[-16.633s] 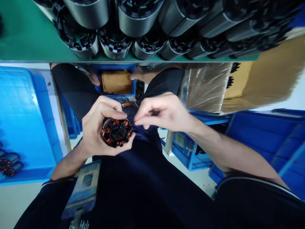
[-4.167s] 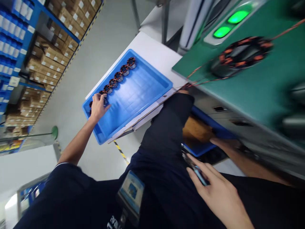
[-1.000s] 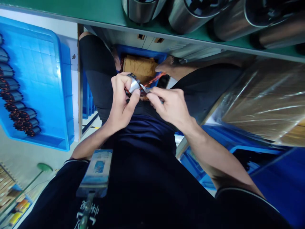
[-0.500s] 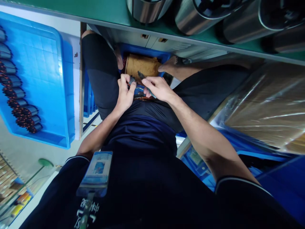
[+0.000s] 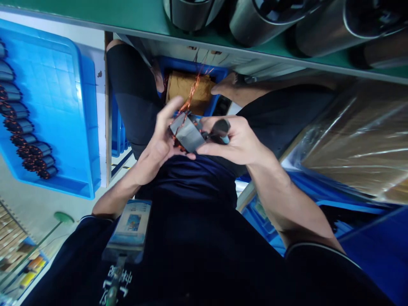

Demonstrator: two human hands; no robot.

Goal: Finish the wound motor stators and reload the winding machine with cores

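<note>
A wire-wound motor stator [image 5: 188,132] with a grey metal body is held up over my lap. Long orange copper wires [image 5: 193,90] stick out from its far end. My left hand [image 5: 159,140] grips the stator from the left, its forefinger blurred. My right hand [image 5: 237,138] has its thumb and fingertips against the stator's right side. Tucked in that same hand is a dark tool [image 5: 220,128] with a rounded end and a bit of teal; its kind I cannot make out.
On the left, a blue tray [image 5: 57,63] holds a row of similar stators [image 5: 24,136]. Metal cylinders [image 5: 255,25] stand on the green bench [image 5: 95,12] ahead. Between my feet sits a blue bin [image 5: 219,76] with brown material. Plastic-wrapped cardboard [image 5: 357,140] is at right.
Both hands have come up closer to the camera, bringing the stator into clear view with its copper wires pointing away. The tool has turned within my right hand, which now touches the stator.
</note>
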